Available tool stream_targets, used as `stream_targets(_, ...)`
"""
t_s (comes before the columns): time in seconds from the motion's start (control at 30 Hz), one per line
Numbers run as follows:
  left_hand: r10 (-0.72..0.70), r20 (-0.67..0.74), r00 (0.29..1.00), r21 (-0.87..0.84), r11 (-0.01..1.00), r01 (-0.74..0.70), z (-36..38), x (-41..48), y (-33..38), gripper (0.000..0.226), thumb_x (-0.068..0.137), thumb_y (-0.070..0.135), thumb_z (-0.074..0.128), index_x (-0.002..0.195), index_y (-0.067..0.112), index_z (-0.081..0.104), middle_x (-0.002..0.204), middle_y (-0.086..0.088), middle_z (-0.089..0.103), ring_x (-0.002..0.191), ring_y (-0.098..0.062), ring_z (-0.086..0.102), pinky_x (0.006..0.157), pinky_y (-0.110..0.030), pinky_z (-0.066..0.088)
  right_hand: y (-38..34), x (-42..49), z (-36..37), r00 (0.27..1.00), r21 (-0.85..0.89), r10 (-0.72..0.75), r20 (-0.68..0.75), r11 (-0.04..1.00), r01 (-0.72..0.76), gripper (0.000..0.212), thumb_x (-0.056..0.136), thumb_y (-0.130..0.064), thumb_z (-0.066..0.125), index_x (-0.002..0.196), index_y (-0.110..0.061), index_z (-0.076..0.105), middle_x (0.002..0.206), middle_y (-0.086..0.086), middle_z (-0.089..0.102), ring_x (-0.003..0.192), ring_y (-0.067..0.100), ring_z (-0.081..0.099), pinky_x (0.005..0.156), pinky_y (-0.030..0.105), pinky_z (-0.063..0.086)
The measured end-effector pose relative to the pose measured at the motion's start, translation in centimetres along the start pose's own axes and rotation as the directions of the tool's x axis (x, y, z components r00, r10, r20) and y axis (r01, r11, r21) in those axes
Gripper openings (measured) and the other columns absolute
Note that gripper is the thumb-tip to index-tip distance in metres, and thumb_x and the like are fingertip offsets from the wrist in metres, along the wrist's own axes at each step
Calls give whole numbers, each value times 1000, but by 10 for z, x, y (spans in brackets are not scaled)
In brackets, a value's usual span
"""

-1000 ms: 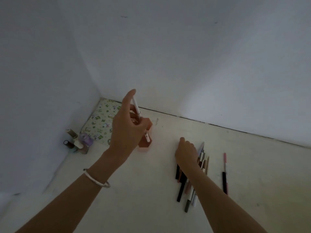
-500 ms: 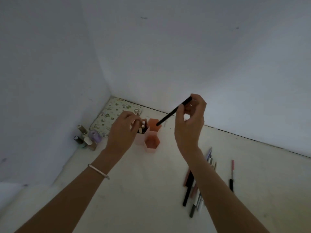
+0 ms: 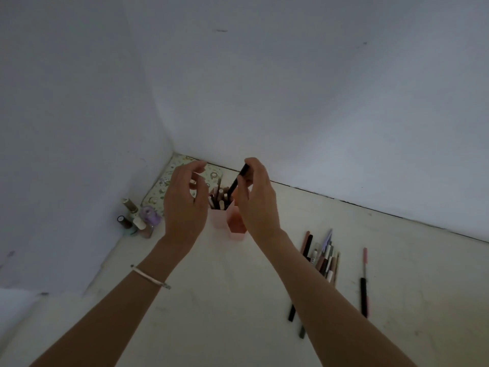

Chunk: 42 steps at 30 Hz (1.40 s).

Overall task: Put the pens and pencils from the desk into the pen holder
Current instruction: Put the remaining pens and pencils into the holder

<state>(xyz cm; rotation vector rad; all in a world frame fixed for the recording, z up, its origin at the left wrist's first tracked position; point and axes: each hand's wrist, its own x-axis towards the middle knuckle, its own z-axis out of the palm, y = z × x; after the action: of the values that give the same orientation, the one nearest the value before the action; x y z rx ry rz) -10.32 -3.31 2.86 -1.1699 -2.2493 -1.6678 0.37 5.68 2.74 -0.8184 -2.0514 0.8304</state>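
Observation:
A pink and orange hexagonal pen holder stands on the pale desk near the wall corner, with several pens upright in it. My right hand pinches a black pen and holds it steeply tilted, its lower tip at the holder's mouth. My left hand hovers just left of the holder with fingers spread, holding nothing. A pile of several pens and pencils lies on the desk to the right. A separate pink and black pen lies further right.
Small nail polish bottles cluster against the left wall. A patterned pouch lies flat in the corner behind the holder. White walls close the desk at the left and back.
My right hand has carried the black pen left and down to the holder's mouth. My left hand has let go of its pen and opened beside the holder.

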Motion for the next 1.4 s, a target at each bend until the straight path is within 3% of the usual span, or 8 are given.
stream_targets(0.2, -67, -7, 998, -58, 996, 67, 4, -4, 12, 30, 88, 7, 47, 113, 13, 61, 106, 8, 60, 90, 0, 57, 79, -17, 48, 17, -15, 8, 953, -224, -136, 269, 954, 199, 34, 86, 1, 50, 113, -9, 68, 113, 12, 63, 103, 31, 58, 90, 39, 46)
stream_targets(0.4, 9, 166, 986, -93, 996, 7, 38, -40, 42, 18, 87, 8, 52, 97, 22, 56, 89, 17, 55, 80, -1, 58, 68, -12, 47, 33, -8, -45, 972, -57, 89, -217, 993, -104, 59, 74, 9, 36, 123, -12, 59, 113, 4, 59, 98, 16, 56, 89, 31, 50)
stream_targets(0.53, -176, 625, 761, 177, 981, 81, 105, -92, 50, 14, 87, 13, 57, 99, 20, 61, 92, 10, 62, 83, -9, 62, 75, -27, 54, 54, -5, -99, 891, 42, 251, -379, 966, -255, 46, 84, 9, 39, 116, -16, 60, 103, -4, 61, 87, 10, 57, 75, 16, 47)
stream_targets(0.67, -424, 722, 547, 472, 880, 58, 152, -127, 43, 24, 89, 27, 60, 108, 13, 60, 110, -5, 65, 102, -24, 63, 84, -32, 50, 78, -24, -133, 850, 18, 312, -425, 942, -336, 41, 86, 10, 39, 104, -16, 65, 96, 0, 67, 80, 11, 60, 68, 21, 45)
stream_targets(1.07, -607, 676, 418, 564, 791, 237, 184, -137, 53, 20, 88, 14, 65, 105, 4, 66, 109, -12, 69, 97, -27, 68, 77, -31, 54, 116, -65, -154, 827, -51, 386, -409, 895, -443, 43, 83, 7, 39, 93, -28, 62, 89, -6, 66, 71, 12, 57, 64, 24, 45)
stream_targets(1.13, -592, 670, 447, 504, 806, 311, 178, -127, 57, 19, 88, 13, 65, 106, 6, 66, 107, -10, 69, 96, -25, 68, 77, -29, 54, 118, -64, -155, 836, -58, 385, -392, 896, -440, 42, 83, 7, 40, 96, -26, 63, 90, -5, 66, 67, 10, 55, 62, 22, 43)
stream_targets(1.23, -462, 614, 640, 199, 875, 441, 159, -94, 70, 13, 87, 11, 65, 94, 17, 57, 90, 4, 65, 81, -15, 64, 63, -16, 48, 120, -57, -149, 838, -100, 453, -304, 860, -500, 33, 87, 2, 44, 101, -19, 65, 93, -2, 68, 64, 6, 54, 61, 18, 40)
stream_targets(1.4, -270, 440, 857, -127, 926, 357, 111, -38, 88, 28, 87, 7, 65, 112, 19, 57, 85, 13, 61, 74, -1, 63, 63, -12, 54, 122, -53, -118, 737, -514, 676, 29, 642, -569, 28, 87, -5, 47, 112, -9, 59, 93, 11, 66, 81, 27, 64, 62, 26, 45)
